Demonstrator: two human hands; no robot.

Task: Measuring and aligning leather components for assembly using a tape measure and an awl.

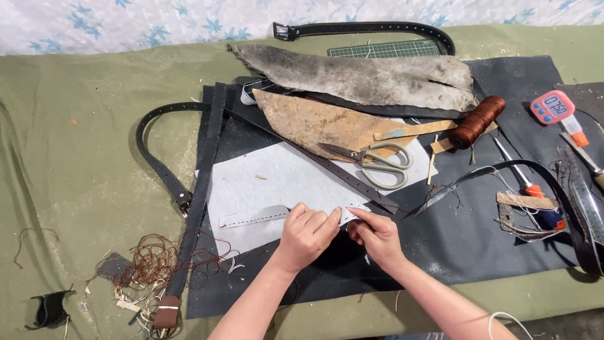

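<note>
My left hand [306, 234] and my right hand [375, 237] meet over a narrow pale strip with a row of stitch holes [251, 218]. Both pinch the strip's right end, fingers closed on it. The strip lies flat on a light grey sheet [277, 179], which rests on a dark leather mat [465, 239]. A long black punched strap [327, 160] runs diagonally just above my hands. Scissors with pale green handles [377, 162] lie shut behind the strap.
Two rough hide pieces, one grey [371, 79] and one tan [314, 119], lie at the back. A brown thread spool [476, 121], a pink timer [552, 106], a black belt [157, 157], awls and a metal ruler [585, 195] sit to the right. Tangled brown thread [151, 261] lies left.
</note>
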